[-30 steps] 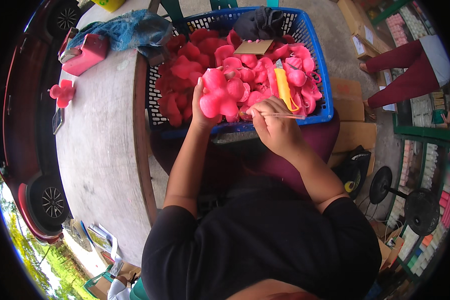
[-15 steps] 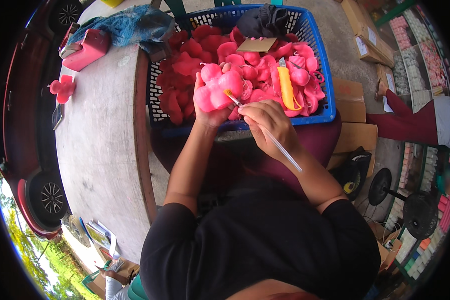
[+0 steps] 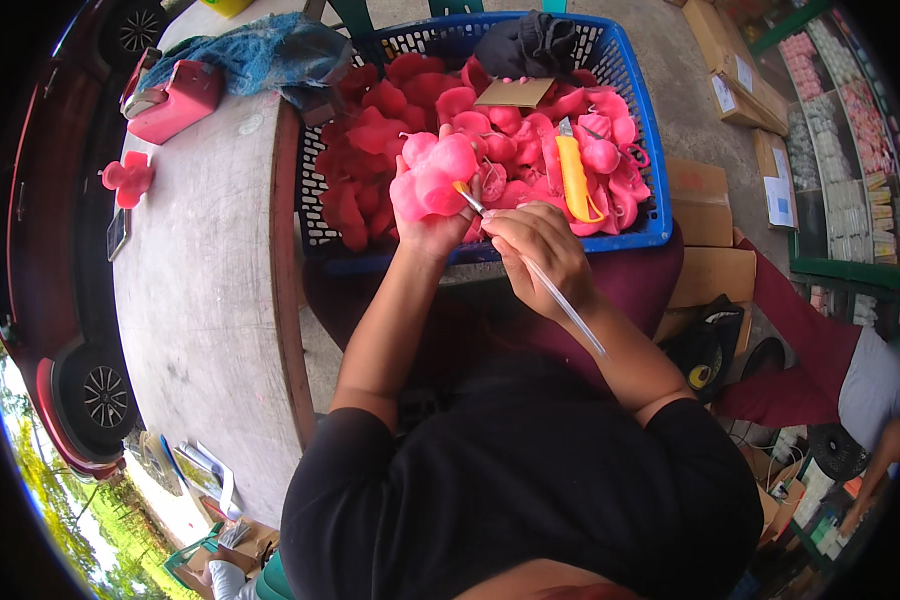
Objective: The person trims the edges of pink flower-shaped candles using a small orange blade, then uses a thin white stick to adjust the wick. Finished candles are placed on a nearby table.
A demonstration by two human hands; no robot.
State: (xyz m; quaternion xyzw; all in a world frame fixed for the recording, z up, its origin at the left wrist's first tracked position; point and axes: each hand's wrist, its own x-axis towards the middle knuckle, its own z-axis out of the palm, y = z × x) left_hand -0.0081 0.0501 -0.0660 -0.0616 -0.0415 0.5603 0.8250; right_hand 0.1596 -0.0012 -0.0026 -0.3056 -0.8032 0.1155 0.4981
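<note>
Paintbrush (image 3: pixel 566 308) with a clear handle is sitting pinched in the right hand (image 3: pixel 545 245), its yellowish bristles (image 3: pixel 459 187) meeting the right side of a lumpy pink piece (image 3: pixel 434 172); how firmly they are pressing, I cannot tell. The left hand (image 3: pixel 430 236) is cupping that piece from below, over the near side of a blue basket (image 3: pixel 654 215), and the two hands are working near each other without touching. Other pink pieces (image 3: pixel 370 130) are filling the basket, and a yellow cutter (image 3: pixel 574 180) is lying on them, with a cardboard scrap (image 3: pixel 515 93) and a dark cloth (image 3: pixel 523 42) resting farther back. On the tabletop (image 3: pixel 205 260) to the left, a phone (image 3: pixel 119 233) is lying just beside another pink figure (image 3: pixel 127 180), while a pink tape dispenser (image 3: pixel 180 105) is standing near a blue cloth (image 3: pixel 260 55).
</note>
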